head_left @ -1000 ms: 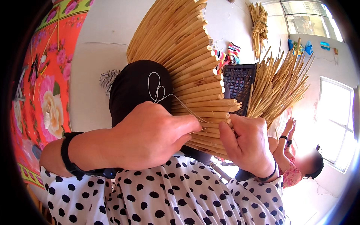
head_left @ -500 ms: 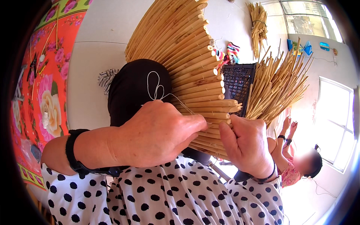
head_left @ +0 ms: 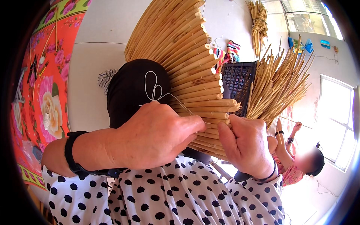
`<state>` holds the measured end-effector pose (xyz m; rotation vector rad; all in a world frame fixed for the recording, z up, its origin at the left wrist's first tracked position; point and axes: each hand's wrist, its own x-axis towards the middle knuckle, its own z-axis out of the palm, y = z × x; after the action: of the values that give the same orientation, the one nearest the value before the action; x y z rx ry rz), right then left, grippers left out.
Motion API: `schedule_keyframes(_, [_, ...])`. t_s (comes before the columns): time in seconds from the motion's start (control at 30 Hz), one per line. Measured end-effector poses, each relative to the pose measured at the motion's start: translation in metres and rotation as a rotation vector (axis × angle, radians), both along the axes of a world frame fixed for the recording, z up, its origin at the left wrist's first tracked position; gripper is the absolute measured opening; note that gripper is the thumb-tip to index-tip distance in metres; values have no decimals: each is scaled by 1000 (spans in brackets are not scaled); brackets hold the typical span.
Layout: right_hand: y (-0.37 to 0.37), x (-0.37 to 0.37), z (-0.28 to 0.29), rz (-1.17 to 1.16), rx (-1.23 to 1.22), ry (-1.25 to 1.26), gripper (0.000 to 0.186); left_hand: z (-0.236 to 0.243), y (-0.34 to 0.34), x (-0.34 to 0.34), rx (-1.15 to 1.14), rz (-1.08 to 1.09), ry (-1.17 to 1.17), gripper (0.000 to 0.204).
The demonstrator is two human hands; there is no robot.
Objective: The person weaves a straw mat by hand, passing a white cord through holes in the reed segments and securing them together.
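Observation:
A mat of yellow-brown reed stalks (head_left: 180,45), stitched side by side with thin thread, lies over my lap and slopes away from me. My left hand (head_left: 157,135) rests over its near left part, fingers closed in a pinch by the white thread (head_left: 154,92). That thread curls in loops on my black-trousered knee and runs over the stalks to the left fingertips. Whether a needle is in the pinch cannot be made out. With thumb and curled fingers, my right hand (head_left: 245,144) grips the cut stalk ends at the mat's right edge.
Beyond the mat stands a dark plastic crate (head_left: 240,84), beside a large sheaf of loose reeds (head_left: 279,86). A tied reed bundle (head_left: 258,22) is at the wall. Left is a red flowered cloth (head_left: 48,75) with pliers (head_left: 33,67). Another person (head_left: 288,161) works at right.
My hands stay almost in place, and the thread loop on my knee has shifted slightly. The other person's hands have moved apart, with a thin stalk stretching from one.

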<state>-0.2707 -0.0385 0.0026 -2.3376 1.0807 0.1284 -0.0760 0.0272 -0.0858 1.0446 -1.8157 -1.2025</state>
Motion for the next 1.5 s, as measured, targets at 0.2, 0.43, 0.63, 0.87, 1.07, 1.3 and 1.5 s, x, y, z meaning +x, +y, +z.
schedule_keyframes(0.2, [-1, 0, -1, 3, 1, 6, 24, -2, 2, -2, 10, 25, 33, 20])
schedule_keyframes(0.43, [1, 0, -2, -7, 0, -3, 25, 0, 7, -7, 68, 68, 45, 16])
schedule_keyframes(0.63, [2, 0, -3, 6, -3, -22, 25, 1, 10, -12, 79, 99, 19, 13])
schedule_keyframes(0.87, [0, -2, -4, 37, -26, -80, 26, 12, 9, -11, 185, 148, -88, 11])
schedule_keyframes(1.07, [2, -4, -8, 36, -77, -82, 30, 27, 11, -9, 203, 170, -48, 10])
schedule_keyframes(1.3, [2, -8, -10, -4, -79, -111, 33, 41, 17, -8, 343, 197, -29, 3])
schedule_keyframes(1.5, [0, -20, -15, -24, 26, -210, 37, 46, 20, -10, 258, 252, -164, 8])
